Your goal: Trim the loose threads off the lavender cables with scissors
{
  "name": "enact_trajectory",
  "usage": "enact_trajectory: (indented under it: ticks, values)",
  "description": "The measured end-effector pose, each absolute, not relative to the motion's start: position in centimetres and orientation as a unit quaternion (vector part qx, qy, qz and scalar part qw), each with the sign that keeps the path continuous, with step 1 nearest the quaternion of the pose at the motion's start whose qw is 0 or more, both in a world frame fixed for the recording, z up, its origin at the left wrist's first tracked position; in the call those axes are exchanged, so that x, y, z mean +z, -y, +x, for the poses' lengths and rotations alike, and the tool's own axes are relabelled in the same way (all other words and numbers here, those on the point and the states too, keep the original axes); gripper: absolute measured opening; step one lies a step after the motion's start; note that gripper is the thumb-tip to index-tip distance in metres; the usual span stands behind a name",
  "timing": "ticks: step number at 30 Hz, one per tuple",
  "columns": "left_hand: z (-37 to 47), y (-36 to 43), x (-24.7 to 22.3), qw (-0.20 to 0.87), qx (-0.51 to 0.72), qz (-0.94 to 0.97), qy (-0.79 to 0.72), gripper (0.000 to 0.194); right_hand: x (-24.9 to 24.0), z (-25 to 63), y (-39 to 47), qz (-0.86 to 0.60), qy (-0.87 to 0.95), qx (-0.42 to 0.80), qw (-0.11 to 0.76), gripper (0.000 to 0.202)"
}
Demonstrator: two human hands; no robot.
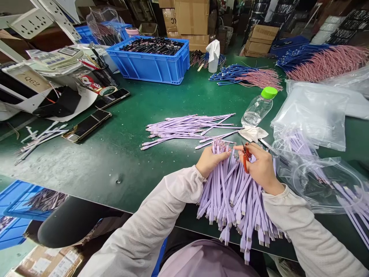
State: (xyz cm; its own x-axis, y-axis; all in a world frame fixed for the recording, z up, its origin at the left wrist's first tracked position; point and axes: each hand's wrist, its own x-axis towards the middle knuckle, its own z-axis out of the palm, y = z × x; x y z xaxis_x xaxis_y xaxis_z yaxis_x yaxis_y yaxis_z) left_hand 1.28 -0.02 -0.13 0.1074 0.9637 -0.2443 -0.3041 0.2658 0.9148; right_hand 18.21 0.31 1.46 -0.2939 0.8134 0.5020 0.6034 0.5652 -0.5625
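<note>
A large bunch of lilac flat USB cables [230, 192] lies under my hands, plugs hanging over the table's front edge and bare wire ends pointing away from me. My left hand [211, 159] pinches a cable near its wire end, thumb on top. In my right hand [263, 166] are small orange-handled scissors [246, 161], dark blades upward. My right fingertips meet the wire end beside my left thumb; the exact contact is too small to make out. Just beyond, a looser pile of the same lilac cables [181, 129] lies flat.
A clear bottle with a green cap [258, 107] leans beside a white cloth [253, 133]. Plastic bags [317, 115] with cables lie right. Phones [86, 125] and cable offcuts [42, 140] lie left. At the back are a blue crate [150, 65] and blue-and-pink wires [248, 75].
</note>
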Motion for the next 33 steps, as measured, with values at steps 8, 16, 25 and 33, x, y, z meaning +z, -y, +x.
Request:
enact_trajectory:
  ticks: [8, 16, 25, 33]
  values:
    - [1.32, 0.04, 0.09, 0.649, 0.472, 0.364, -0.473, 0.028, 1.81, 17.94, -0.26, -0.455, 0.782, 0.174, 0.389, 0.033]
    - [1.30, 0.01, -0.13, 0.656, 0.451, 0.398, -0.457, 0.025, 1.66, 17.85, -0.45, -0.486, 0.739, 0.229, 0.407, 0.025]
    - [0.80, -0.26, -0.57, 0.671, 0.431, 0.402, -0.450, 0.030, 1.11, 18.43, -0.75, -0.563, 0.716, 0.148, 0.385, 0.006]
    - [0.49, -0.25, 0.05, 0.711, 0.430, 0.376, -0.411, 0.030, 1.49, 18.04, 0.04, -0.460, 0.790, 0.142, 0.379, 0.021]
